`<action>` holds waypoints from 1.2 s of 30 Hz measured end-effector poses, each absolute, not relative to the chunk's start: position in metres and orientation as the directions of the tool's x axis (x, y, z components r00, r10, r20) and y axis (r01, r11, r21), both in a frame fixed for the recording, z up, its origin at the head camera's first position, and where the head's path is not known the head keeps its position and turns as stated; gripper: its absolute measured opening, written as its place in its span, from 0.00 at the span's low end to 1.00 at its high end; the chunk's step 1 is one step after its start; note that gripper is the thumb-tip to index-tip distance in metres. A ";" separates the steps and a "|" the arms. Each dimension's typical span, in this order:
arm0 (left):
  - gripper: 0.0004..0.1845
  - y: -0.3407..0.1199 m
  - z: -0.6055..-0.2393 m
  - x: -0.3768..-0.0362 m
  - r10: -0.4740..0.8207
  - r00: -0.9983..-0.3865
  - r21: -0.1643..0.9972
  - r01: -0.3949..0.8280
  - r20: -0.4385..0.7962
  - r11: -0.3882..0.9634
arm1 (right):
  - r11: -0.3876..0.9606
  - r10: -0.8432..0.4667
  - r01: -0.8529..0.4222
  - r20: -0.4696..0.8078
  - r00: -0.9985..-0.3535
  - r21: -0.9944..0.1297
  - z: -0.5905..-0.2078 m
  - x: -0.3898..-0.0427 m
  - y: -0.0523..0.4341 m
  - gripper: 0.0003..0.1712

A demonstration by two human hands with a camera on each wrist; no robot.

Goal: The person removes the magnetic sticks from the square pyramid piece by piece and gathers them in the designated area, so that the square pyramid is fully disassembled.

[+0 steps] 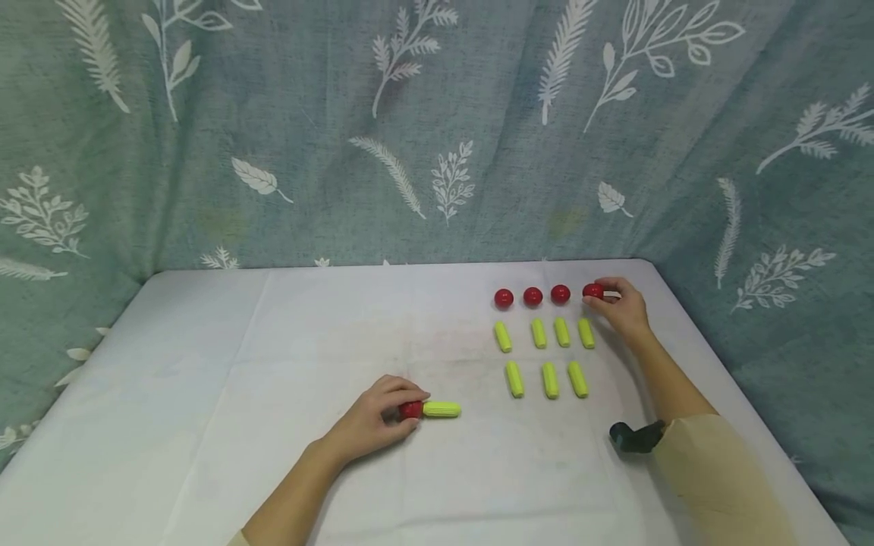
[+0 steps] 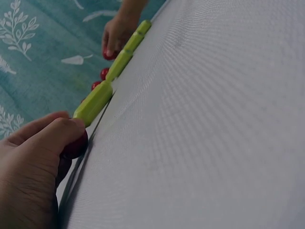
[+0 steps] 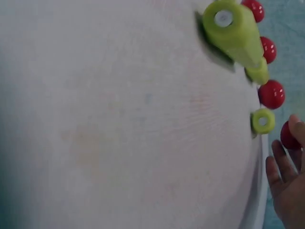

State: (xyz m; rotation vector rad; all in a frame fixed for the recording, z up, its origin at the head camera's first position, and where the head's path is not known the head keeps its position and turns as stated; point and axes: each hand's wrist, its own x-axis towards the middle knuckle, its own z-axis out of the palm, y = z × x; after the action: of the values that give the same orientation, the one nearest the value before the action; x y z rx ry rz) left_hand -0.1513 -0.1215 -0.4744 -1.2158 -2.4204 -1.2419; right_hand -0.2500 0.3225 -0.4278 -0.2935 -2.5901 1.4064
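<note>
My left hand [image 1: 374,418] pinches a shiny red ball [image 1: 410,410] between thumb and fingers, low over the white table. Against that ball lies the end of a ribbed yellow-green corn-shaped piece [image 1: 442,409], pointing right; the left wrist view shows this piece [image 2: 94,103] close to the thumb tip. At the far right, my right hand [image 1: 624,309] pinches another red ball [image 1: 592,290] at the end of a row. In the right wrist view, the right hand [image 3: 290,191] is partly cut off by the frame edge, with its ball [image 3: 289,137] at the thumb.
Three more red balls [image 1: 532,296] continue the back row. In front of them stand two rows of yellow-green corn-shaped pieces [image 1: 550,381]. A dark curved object [image 1: 635,437] sits by the right sleeve [image 1: 717,478]. Patterned cloth [image 1: 478,136] hangs behind the white table [image 1: 273,341].
</note>
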 end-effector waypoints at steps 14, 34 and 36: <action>0.20 -0.122 -0.472 -0.150 0.561 -0.683 0.636 0.701 0.468 0.322 | 0.533 0.305 0.185 -0.016 -0.952 -0.826 -0.445 -0.276 0.328 0.33; 0.21 -0.121 -0.471 -0.150 0.568 -0.677 0.629 0.706 0.468 0.324 | 0.514 0.288 0.231 -0.087 -0.954 -0.826 -0.447 -0.264 0.339 0.45; 0.21 -0.122 -0.472 -0.151 0.570 -0.669 0.615 0.717 0.477 0.327 | 0.518 0.269 0.218 -0.084 -0.959 -0.827 -0.447 -0.260 0.340 0.45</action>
State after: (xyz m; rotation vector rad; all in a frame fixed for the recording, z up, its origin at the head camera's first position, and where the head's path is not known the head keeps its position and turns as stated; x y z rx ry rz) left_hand -0.1506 -0.1220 -0.4718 -1.1836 -2.4124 -1.2580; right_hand -0.2595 0.3398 -0.4472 -0.4325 -2.6889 1.4538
